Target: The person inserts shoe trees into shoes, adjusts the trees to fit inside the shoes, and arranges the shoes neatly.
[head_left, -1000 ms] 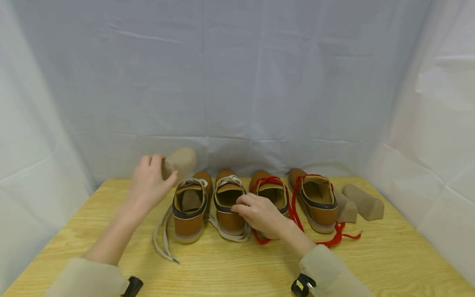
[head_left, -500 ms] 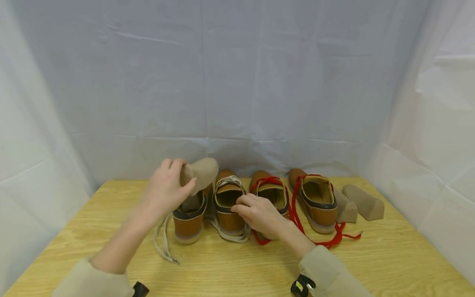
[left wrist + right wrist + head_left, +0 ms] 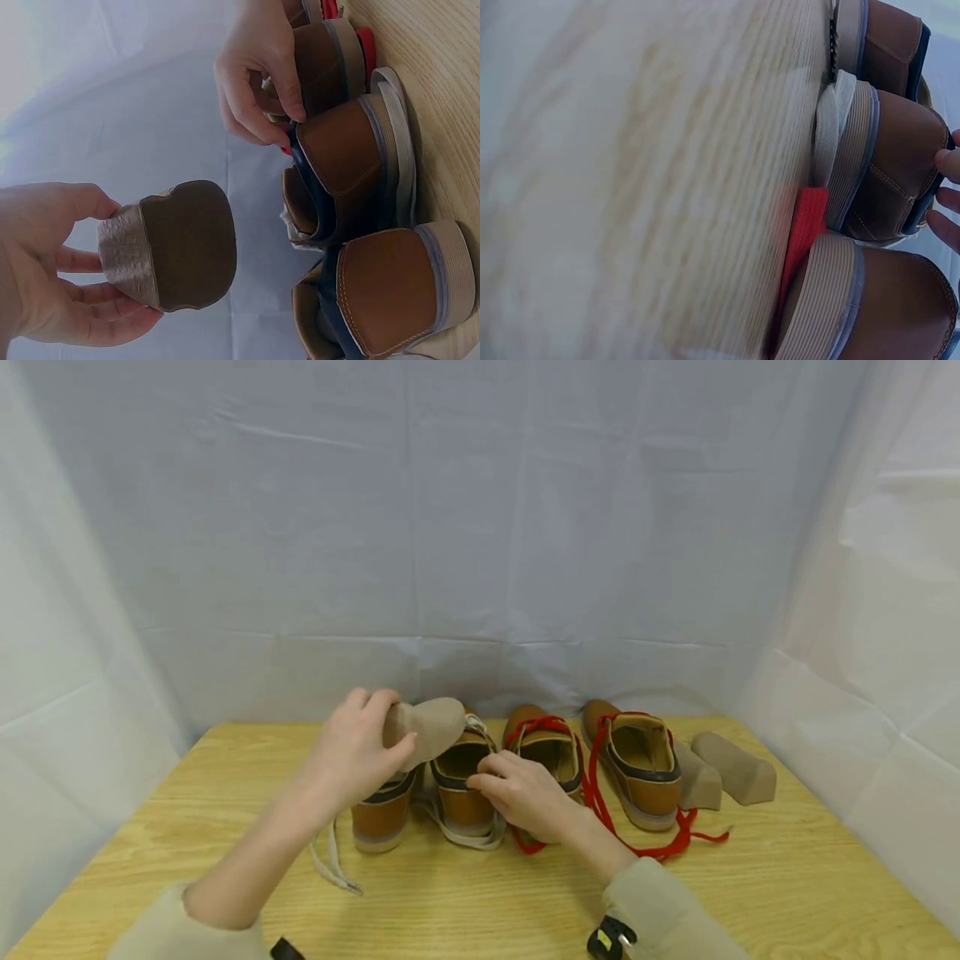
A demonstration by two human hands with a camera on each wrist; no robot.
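Four brown shoes stand in a row on the wooden table (image 3: 750,877), heels toward me. My left hand (image 3: 378,731) grips a tan foam shoe insert (image 3: 433,727) in the air, above the opening of the second shoe (image 3: 461,793), which has beige laces. In the left wrist view the insert (image 3: 176,244) sits between thumb and fingers. My right hand (image 3: 487,777) pinches that shoe's heel collar, fingers curled over the rim (image 3: 289,131). The leftmost shoe (image 3: 378,814) is partly hidden behind my left hand and has an insert inside.
Two shoes with red laces (image 3: 547,747) (image 3: 633,760) stand to the right, their laces (image 3: 678,843) trailing on the table. Two more tan inserts (image 3: 738,768) (image 3: 697,781) lie beyond them. Beige lace ends (image 3: 333,868) trail at front left. White cloth hangs all round.
My left hand has carried the insert rightward and slightly down, from behind the leftmost shoe to above the second shoe. The right hand has stayed on the heel.
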